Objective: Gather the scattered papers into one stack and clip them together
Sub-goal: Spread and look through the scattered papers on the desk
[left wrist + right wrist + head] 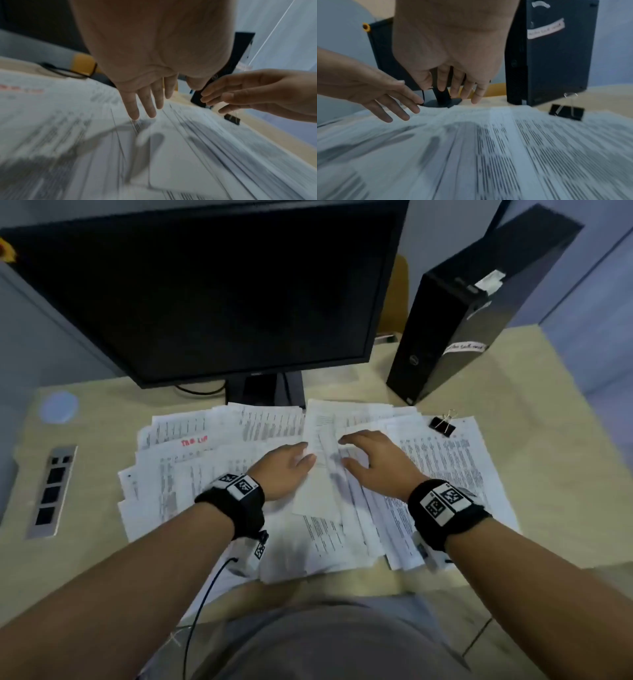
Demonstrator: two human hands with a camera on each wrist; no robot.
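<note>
Two hands, left hand [286, 470] and right hand [375, 460], fingers loose over many papers [212, 474]; one binder clip [442, 424].

White papers [191, 484], black binder clip [442, 425]

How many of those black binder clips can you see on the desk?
1. The binder clip sits on the far right corner of the spread papers, near the black computer tower. Others could lie hidden under the sheets.

Papers [191, 474] before monitor [205, 289]; binder clip [442, 425] on their far-right corner.
</note>
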